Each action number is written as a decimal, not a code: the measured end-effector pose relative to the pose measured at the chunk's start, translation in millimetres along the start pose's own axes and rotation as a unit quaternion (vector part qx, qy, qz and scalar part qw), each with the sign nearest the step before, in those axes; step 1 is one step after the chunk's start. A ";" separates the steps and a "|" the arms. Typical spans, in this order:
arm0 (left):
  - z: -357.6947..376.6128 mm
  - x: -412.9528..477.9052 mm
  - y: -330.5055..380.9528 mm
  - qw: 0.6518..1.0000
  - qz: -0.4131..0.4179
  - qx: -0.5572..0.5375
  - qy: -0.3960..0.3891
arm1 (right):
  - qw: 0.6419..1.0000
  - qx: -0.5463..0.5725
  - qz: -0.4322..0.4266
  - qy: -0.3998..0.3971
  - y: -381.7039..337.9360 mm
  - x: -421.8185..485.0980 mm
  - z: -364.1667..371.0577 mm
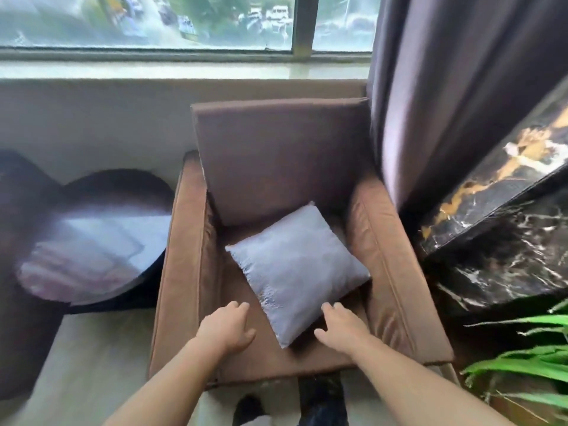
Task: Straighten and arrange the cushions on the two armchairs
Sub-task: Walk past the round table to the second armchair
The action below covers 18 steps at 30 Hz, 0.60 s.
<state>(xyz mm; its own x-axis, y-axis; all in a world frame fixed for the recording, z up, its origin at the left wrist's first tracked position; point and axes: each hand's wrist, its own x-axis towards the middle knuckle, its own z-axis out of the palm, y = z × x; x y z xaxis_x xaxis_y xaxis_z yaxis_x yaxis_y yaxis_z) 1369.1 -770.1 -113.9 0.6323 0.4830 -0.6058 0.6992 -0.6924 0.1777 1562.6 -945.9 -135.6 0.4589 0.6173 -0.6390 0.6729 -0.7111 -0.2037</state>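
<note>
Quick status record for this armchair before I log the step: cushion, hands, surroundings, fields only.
armchair: brown armchair, back cushion upright
throw cushion: pale grey cushion lying flat on the seat, turned diagonal, one corner pointing at the front edge
left hand: open, over the seat left of the cushion, not touching it
right hand: open, at the cushion's near right edge; contact unclear
left of chair: round glossy table
right of chair: curtain, marble ledge, green plant

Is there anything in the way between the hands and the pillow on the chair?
No, nothing visible. The pillow lies crooked on the brown armchair seat. The left hand and right hand are open on either side of its near corner, with only bare seat between.
</note>
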 end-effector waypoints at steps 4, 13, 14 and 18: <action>-0.4 30.0 10.9 0.997 -0.005 -0.071 0.011 | 1.000 0.012 0.023 -0.008 14.4 18.6 -7.9; 63.2 137.7 -3.2 0.974 -0.028 -0.223 0.029 | 0.983 0.164 0.070 0.035 52.0 125.8 -6.8; 73.0 153.6 -5.7 0.964 -0.037 -0.258 0.047 | 0.979 0.178 0.081 0.050 62.2 144.2 -6.8; 121.2 227.3 -9.9 0.924 -0.048 -0.352 0.138 | 0.973 0.183 0.077 0.118 106.2 223.3 -3.6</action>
<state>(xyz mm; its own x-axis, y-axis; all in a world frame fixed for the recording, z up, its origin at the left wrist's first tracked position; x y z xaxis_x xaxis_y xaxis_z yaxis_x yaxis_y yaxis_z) 1465.5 -718.5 -347.3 0.5491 0.7097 -0.4414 0.7390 -0.1655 0.6531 1738.6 -882.4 -297.3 0.6870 0.5235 -0.5040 0.3542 -0.8468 -0.3968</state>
